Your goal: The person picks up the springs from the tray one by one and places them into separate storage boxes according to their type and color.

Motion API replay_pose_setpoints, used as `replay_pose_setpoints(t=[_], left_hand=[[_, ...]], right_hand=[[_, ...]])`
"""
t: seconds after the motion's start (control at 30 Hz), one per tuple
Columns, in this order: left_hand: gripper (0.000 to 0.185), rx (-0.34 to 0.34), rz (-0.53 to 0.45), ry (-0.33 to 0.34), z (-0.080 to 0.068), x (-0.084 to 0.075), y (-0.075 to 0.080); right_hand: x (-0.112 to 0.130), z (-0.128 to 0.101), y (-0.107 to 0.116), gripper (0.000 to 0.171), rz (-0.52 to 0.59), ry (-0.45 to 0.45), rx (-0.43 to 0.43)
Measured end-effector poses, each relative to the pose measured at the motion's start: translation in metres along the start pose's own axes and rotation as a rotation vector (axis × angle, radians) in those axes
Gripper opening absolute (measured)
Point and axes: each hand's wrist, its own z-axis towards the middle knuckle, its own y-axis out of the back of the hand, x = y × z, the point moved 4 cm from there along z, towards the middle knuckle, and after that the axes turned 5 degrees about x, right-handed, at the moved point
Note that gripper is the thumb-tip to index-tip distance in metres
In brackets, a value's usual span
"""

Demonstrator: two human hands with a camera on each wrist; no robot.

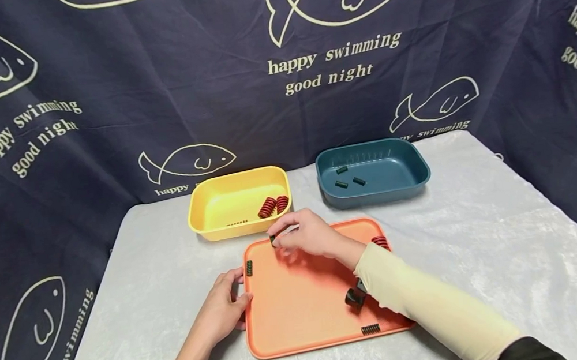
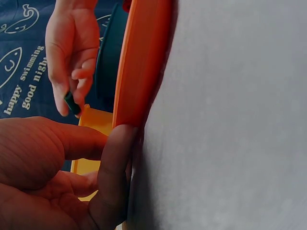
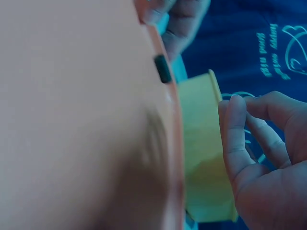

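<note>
An orange tray lies on the grey cloth in front of me. My right hand hovers over its far left corner and pinches a small dark green spring, seen also as the dark green spring in the left wrist view. My left hand grips the tray's left rim with thumb and fingers. Another green spring lies by the tray's left edge, visible as the green spring in the right wrist view. A dark spring lies near the front edge, and a red spring at the right.
A yellow bin behind the tray holds red springs. A teal bin to its right holds three dark green springs. A dark blue fish-print curtain hangs behind the table. A black camera mount sits under my right forearm.
</note>
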Motion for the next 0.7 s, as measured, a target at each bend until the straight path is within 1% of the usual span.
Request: replay_pose_setpoints(t=[0.07,0.17,0.3,0.4,0.43,0.6,0.7], left_hand=[[0.050,-0.002,0.001,-0.002,0.000,0.000,0.000],[0.050,-0.002,-0.002,-0.007,-0.001,0.000,0.001],[0.050,-0.001,-0.009,-0.011,-0.001,0.001,0.001],[0.050,-0.003,-0.011,-0.011,-0.001,0.000,0.001],[0.050,-0.003,-0.009,-0.010,-0.001,0.000,0.001],[0.050,-0.004,0.001,-0.005,-0.001,0.000,0.001],[0.050,-0.002,0.002,-0.005,-0.001,0.000,0.001]], right_hand=[[0.004,-0.001,0.009,0.025,0.006,0.005,-0.016],[0.011,-0.003,0.024,0.025,0.016,-0.017,-0.059],[0.022,-0.005,0.047,0.027,-0.006,-0.037,-0.118],[0.029,-0.005,0.068,0.028,-0.019,-0.019,-0.154],[0.030,-0.005,0.075,0.028,-0.009,-0.014,-0.164],[0.034,-0.009,0.111,0.028,-0.030,0.015,-0.235],[0.034,-0.014,0.132,0.032,-0.034,0.013,-0.269]])
